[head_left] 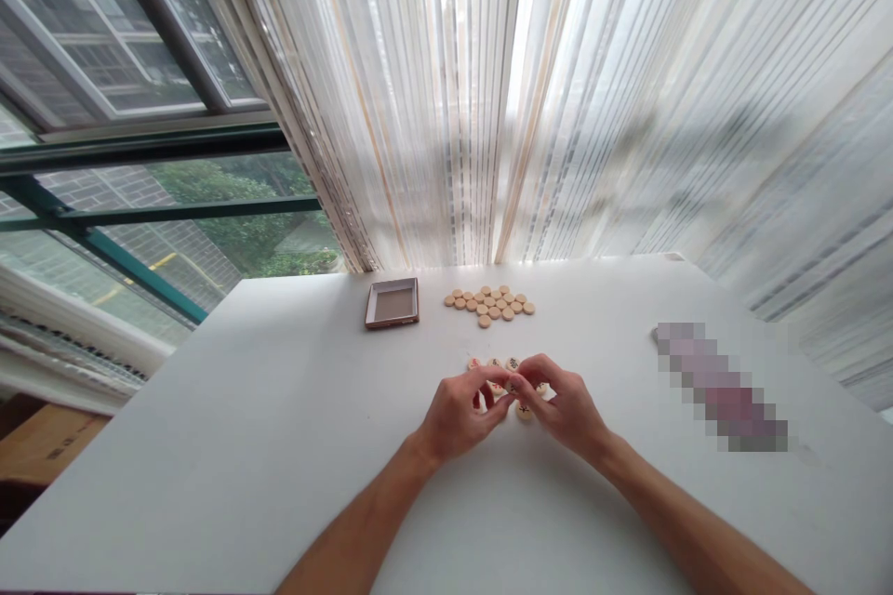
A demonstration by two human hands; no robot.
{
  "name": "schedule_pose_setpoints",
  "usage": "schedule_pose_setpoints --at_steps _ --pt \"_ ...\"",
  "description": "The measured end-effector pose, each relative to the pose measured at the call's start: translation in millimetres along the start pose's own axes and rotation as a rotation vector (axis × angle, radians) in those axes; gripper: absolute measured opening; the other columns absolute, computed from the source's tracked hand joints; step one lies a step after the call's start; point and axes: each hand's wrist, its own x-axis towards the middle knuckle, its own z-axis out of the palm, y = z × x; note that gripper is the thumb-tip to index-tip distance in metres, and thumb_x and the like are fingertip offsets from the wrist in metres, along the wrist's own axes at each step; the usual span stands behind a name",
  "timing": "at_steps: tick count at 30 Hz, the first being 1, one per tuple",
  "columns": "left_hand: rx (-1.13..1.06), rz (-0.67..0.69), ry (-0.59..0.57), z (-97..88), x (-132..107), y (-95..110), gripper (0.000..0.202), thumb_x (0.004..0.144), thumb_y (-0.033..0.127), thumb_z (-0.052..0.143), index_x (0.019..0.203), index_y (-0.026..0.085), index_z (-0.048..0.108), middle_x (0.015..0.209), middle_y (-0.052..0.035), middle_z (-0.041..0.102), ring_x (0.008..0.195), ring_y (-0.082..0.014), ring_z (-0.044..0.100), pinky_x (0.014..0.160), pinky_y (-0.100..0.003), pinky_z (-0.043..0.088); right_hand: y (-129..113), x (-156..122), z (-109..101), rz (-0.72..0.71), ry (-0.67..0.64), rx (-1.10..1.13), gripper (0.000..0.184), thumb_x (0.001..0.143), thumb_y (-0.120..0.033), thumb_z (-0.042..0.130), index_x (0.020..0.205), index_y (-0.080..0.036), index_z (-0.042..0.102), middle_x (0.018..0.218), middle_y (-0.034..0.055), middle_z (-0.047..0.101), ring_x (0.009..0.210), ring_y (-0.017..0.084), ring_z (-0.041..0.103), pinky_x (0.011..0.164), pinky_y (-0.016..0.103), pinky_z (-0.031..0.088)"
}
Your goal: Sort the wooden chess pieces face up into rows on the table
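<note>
Near the middle of the white table, my left hand and my right hand meet at the fingertips. Between them is a small round Chinese chess piece, pinched from both sides and partly covered by the thumbs and index fingers. Under and around the fingers lie several face-up pieces with red or black characters, such as a red-marked piece and a black-marked piece. My hands hide some of these. Farther back, a cluster of blank-side-up wooden pieces lies flat.
An open shallow box with a brown rim stands left of the cluster. A pixelated long object lies on the right. Behind the table hangs a striped string curtain, with a window at left. A cardboard box sits beyond the left edge.
</note>
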Motion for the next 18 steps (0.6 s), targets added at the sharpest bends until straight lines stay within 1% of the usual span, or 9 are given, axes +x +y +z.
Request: schedule_pose_setpoints --at_steps 3,8,14,18 --pt "-0.023 -0.035 0.010 -0.9 0.8 0.7 0.025 0.088 0.026 0.066 0.112 0.020 0.065 0.095 -0.0044 0.073 0.065 -0.0107 0.065 0.059 -0.022 0.054 -0.4 0.0 0.2 -0.002 -0.025 0.000 0.014 0.096 -0.035 0.055 0.093 -0.021 0.058 0.076 0.0021 0.070 0.067 0.015 0.067 0.055 0.022 0.050" --pt "-0.052 -0.069 0.032 -1.9 1.6 -0.2 0.026 0.088 0.024 0.065 0.114 0.020 0.064 0.106 -0.0056 0.071 0.066 -0.0094 0.064 0.058 -0.021 0.053 -1.0 -1.6 0.5 0.006 -0.038 0.009 0.008 0.095 -0.028 0.055 0.100 -0.022 0.057 0.082 0.0027 0.072 0.069 0.015 0.068 0.044 0.018 0.043" --pt "-0.073 -0.091 0.034 -2.9 2.9 1.1 0.026 0.090 0.029 0.064 0.114 0.020 0.064 0.105 -0.0056 0.072 0.066 -0.0101 0.064 0.056 -0.021 0.053 -0.8 -2.7 0.6 -0.022 -0.045 0.032 0.015 0.092 -0.023 0.056 0.108 -0.024 0.056 0.087 0.0027 0.072 0.072 0.014 0.068 0.045 0.017 0.045" --pt "-0.090 -0.120 0.014 -4.8 3.6 2.9 0.028 0.090 0.031 0.063 0.116 0.020 0.064 0.104 -0.0064 0.072 0.067 -0.0105 0.064 0.056 -0.020 0.053 -0.5 -3.0 1.2 -0.030 -0.048 0.031 0.017 0.092 -0.023 0.056 0.109 -0.024 0.056 0.086 0.0023 0.072 0.073 0.015 0.069 0.043 0.017 0.044"
